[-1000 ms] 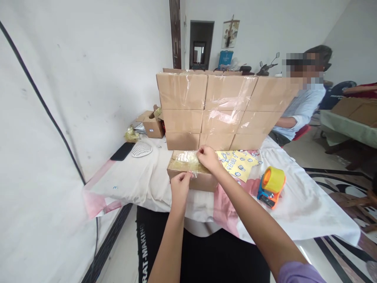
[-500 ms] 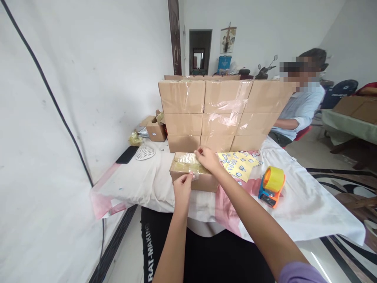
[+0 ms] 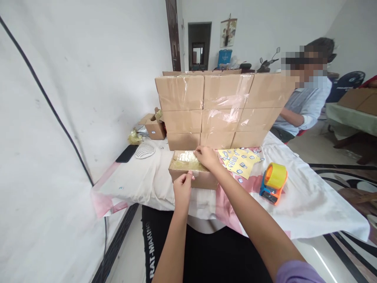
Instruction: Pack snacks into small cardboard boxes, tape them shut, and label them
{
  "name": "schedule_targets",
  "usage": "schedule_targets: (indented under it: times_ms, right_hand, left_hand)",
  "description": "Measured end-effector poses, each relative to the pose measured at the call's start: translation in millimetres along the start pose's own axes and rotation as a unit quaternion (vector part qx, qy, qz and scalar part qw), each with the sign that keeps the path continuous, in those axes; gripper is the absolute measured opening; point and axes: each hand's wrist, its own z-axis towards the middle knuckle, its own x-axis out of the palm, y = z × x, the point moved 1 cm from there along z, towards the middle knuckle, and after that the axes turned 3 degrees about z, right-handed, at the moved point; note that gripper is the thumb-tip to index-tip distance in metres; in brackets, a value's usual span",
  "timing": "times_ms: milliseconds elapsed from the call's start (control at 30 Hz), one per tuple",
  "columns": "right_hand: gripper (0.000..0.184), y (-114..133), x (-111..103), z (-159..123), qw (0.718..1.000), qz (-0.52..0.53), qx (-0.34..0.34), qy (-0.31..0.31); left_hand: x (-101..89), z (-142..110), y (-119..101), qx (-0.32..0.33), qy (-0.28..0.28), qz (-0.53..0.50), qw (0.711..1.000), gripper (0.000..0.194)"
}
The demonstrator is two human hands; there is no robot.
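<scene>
A small cardboard box (image 3: 204, 182) lies in front of me on the cloth-covered table, with clear packing tape (image 3: 185, 165) along its top. At the box's front edge, my left hand (image 3: 183, 188) pinches the tape between thumb and finger. My right hand (image 3: 207, 158) is closed over the right part of the box top, its fingertips pinched on the tape there. It hides the far right corner of the box. To the right stands an orange and blue tape dispenser (image 3: 273, 186) with a yellow roll.
Taped cardboard boxes (image 3: 224, 112) are stacked like a wall behind the box. Yellow printed sheets (image 3: 244, 161) lie to the right. On the left are a white perforated object (image 3: 145, 151), a black phone (image 3: 127, 153) and an opened carton (image 3: 155, 129). Another person (image 3: 309, 102) sits beyond the stack.
My left hand has moved slightly down the front of the box with the tape end. My right hand stays on the top. The camera view has shifted a little.
</scene>
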Motion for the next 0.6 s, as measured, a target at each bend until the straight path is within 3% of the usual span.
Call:
schedule_targets:
  times_ms: [167, 333, 600]
  right_hand:
    - [0.021, -10, -1, 4, 0.994, 0.095, -0.003, -0.045]
    - [0.032, -17, -3, 9, 0.969, 0.232, -0.025, -0.085]
    - [0.034, -16, -1, 5, 0.926, 0.368, -0.033, -0.070]
  left_hand:
    - [2.0, -3, 0, 0.000, -0.003, -0.004, 1.000, 0.044]
    - [-0.9, -5, 1, 0.004, -0.003, 0.005, 1.000, 0.045]
    - [-0.2, -2, -1, 0.009, -0.002, 0.023, 1.000, 0.044]
